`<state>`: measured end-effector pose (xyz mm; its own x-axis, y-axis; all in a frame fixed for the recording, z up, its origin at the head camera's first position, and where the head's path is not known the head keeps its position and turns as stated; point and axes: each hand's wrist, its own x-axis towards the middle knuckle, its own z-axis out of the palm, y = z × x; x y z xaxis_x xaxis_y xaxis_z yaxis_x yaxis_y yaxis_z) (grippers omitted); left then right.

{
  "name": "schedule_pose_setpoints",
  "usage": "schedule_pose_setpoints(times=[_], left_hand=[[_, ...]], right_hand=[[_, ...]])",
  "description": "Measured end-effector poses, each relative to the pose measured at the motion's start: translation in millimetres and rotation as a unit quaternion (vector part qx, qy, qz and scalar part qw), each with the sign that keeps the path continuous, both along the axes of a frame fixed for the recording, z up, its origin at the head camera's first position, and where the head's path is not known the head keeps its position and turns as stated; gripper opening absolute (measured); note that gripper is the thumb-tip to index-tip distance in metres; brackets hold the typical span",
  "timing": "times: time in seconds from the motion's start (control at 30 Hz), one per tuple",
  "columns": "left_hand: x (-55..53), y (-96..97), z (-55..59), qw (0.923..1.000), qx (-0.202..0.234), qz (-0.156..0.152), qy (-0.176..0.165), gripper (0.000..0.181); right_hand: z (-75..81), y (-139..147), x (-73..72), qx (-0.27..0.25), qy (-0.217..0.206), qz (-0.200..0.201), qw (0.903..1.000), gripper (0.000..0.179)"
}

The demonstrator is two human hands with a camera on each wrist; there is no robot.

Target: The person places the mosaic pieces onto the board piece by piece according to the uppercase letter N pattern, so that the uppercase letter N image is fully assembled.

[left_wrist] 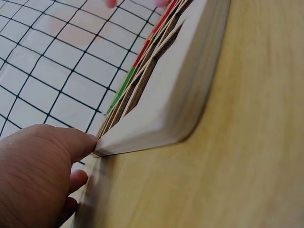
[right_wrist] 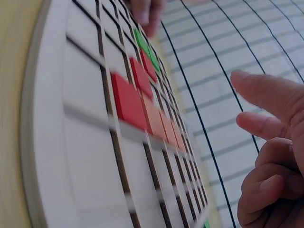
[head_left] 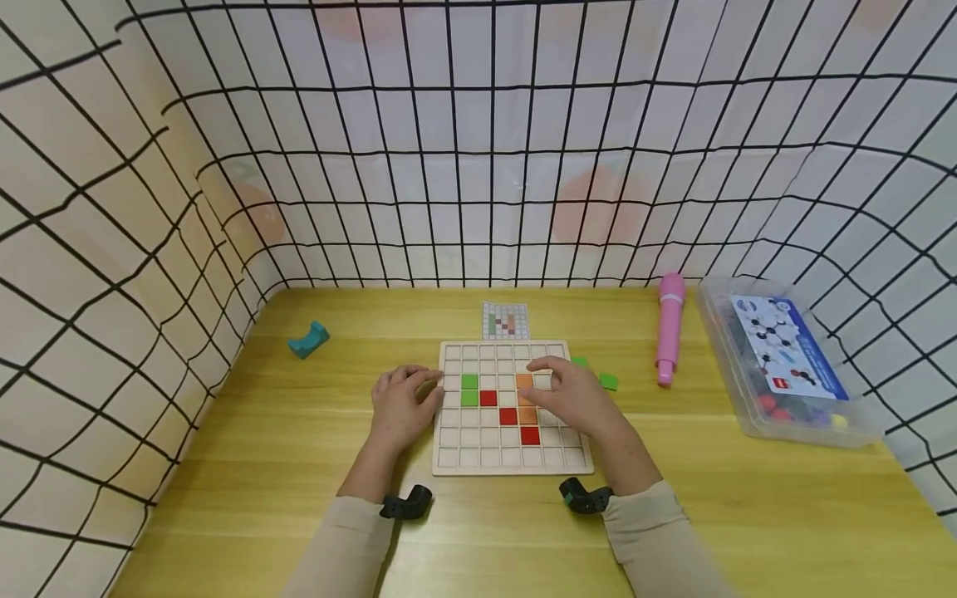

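A pale wooden grid board (head_left: pixel 478 458) lies on the table. Set in its squares are two green tiles (head_left: pixel 469 382), three red tiles (head_left: pixel 530 436) in a diagonal, and a column of orange tiles (head_left: pixel 527 415). My left hand (head_left: pixel 402 407) rests beside the board's left edge, its thumb (left_wrist: pixel 80 142) touching the rim in the left wrist view. Over the orange column hovers my right hand (head_left: pixel 583 403), thumb and index finger spread apart with nothing between them. It partly covers the column in the head view. Its other fingers (right_wrist: pixel 266 187) are bent loosely.
Behind the board lies a small printed pattern card (head_left: pixel 505 321). Loose green tiles (head_left: pixel 609 381) sit right of the board. Farther right are a pink microphone-shaped object (head_left: pixel 669 328) and a clear plastic box (head_left: pixel 785 357). A teal curved block (head_left: pixel 308 340) lies left; black wire mesh (head_left: pixel 489 166) encloses the table.
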<state>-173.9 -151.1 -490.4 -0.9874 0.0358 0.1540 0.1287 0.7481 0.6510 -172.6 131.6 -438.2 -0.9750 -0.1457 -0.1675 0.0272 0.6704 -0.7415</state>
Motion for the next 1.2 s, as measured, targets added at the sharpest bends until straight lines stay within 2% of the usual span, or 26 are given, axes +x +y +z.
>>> schedule_pose_setpoints(times=[0.23, 0.5, 0.83, 1.2], left_hand=[[-0.8, 1.6, -0.4, 1.0, 0.003, -0.003, 0.002, 0.031], [-1.8, 1.5, -2.0, 1.0, -0.002, -0.005, -0.004, 0.032], [-0.8, -1.4, -0.4, 1.0, -0.004, -0.002, -0.001, 0.032], [-1.6, -1.3, -0.1, 1.0, -0.005, -0.001, -0.006, 0.032]], right_hand=[[-2.5, 41.3, -3.3, 0.015, -0.025, -0.047, 0.9985, 0.056], [-17.6, 82.1, -5.3, 0.004, -0.042, -0.073, 0.9965, 0.058], [-28.8, 104.7, -7.1, 0.078, -0.022, -0.072, 0.9941, 0.064], [-31.8, 118.8, -9.1, 0.057, -0.043, -0.074, 0.9947, 0.06]])
